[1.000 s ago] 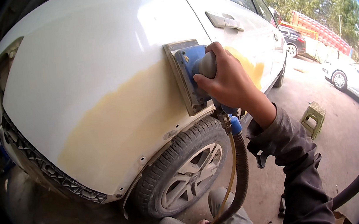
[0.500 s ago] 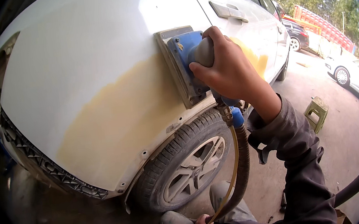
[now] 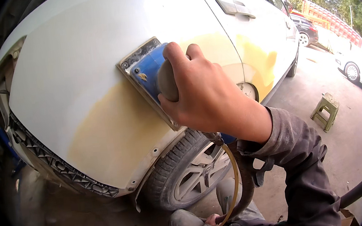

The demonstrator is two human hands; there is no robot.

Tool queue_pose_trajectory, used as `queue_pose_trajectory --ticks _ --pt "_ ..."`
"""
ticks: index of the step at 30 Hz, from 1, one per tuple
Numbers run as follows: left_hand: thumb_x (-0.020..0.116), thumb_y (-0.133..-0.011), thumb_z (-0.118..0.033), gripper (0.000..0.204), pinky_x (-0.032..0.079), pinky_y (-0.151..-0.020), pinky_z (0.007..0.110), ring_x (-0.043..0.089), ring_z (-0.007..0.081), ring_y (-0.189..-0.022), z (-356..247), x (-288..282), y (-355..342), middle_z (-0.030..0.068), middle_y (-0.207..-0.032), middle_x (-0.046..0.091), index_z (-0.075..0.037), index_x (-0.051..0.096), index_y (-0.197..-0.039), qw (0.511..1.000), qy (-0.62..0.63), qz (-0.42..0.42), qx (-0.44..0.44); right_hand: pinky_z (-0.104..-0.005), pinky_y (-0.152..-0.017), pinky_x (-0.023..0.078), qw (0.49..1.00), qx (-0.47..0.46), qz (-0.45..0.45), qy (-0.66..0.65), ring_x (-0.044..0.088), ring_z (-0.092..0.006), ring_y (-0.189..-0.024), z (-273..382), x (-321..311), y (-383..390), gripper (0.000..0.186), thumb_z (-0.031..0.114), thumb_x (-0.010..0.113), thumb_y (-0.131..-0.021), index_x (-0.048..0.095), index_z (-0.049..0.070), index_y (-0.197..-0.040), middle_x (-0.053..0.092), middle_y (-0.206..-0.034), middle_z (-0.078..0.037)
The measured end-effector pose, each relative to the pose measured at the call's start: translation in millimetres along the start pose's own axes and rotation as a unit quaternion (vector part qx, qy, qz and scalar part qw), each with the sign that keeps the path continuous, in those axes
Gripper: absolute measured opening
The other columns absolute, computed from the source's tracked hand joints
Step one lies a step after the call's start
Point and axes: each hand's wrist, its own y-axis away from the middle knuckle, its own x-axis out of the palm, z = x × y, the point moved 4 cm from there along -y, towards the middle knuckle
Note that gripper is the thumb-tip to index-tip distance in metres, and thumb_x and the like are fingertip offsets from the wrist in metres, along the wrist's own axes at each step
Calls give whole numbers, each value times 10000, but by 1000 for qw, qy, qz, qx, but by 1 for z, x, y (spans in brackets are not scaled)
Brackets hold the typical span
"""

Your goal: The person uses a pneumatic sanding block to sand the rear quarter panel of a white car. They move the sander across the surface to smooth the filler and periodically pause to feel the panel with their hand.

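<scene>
My right hand (image 3: 209, 88) is wrapped round the grey knob of a blue sander (image 3: 146, 69). The sander's flat rectangular pad lies tilted against the white car's side panel (image 3: 73, 49), across the upper edge of a yellowish filler patch (image 3: 103, 125). From under my right wrist a thin yellow air line (image 3: 234, 169) and a thick dark ribbed hose (image 3: 245, 199) run down toward my lap. Low between my knees, my left hand (image 3: 212, 220) is closed round the hose; it is small and partly hidden in view.
Below the panel is a dusty car wheel (image 3: 203, 174). More yellow filler (image 3: 260, 65) marks the door beneath its handle (image 3: 234, 8). A green step stool (image 3: 326, 111) stands on the floor at right. Beyond it are a parked white car (image 3: 359, 65) and a dark car (image 3: 304, 29).
My right hand has slid the sander leftward along the panel, and its pad is tilted more. Filler near the door seam has come into sight behind it. My left hand stays low.
</scene>
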Motion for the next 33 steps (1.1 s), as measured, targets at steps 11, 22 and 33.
queue_pose_trajectory --ticks 11,22,33 --pt "790 -764 -234 236 519 -709 490 656 406 -801 1 10 -11 166 -819 660 -91 624 -850 999 -34 -12 -14 -510 -757 531 997 28 -77 13 640 -498 -846 -55 -21 -4 595 182 718 -796 429 -100 -1234 576 -960 -332" --pt "803 -773 -321 318 500 -686 497 641 428 -792 30 13 8 178 -814 637 -84 627 -890 1000 -13 17 14 -531 -750 520 1000 -3 2 8 630 -514 -832 21 4 -1 548 179 718 -803 429 -32 -1219 569 -946 -320" --pt "783 -791 -303 291 505 -746 499 652 409 -846 37 25 11 161 -870 662 -98 630 -930 999 24 19 30 -543 -689 533 999 -39 -10 4 621 -533 -734 51 20 4 540 133 715 -796 411 -42 -1207 540 -916 -343"
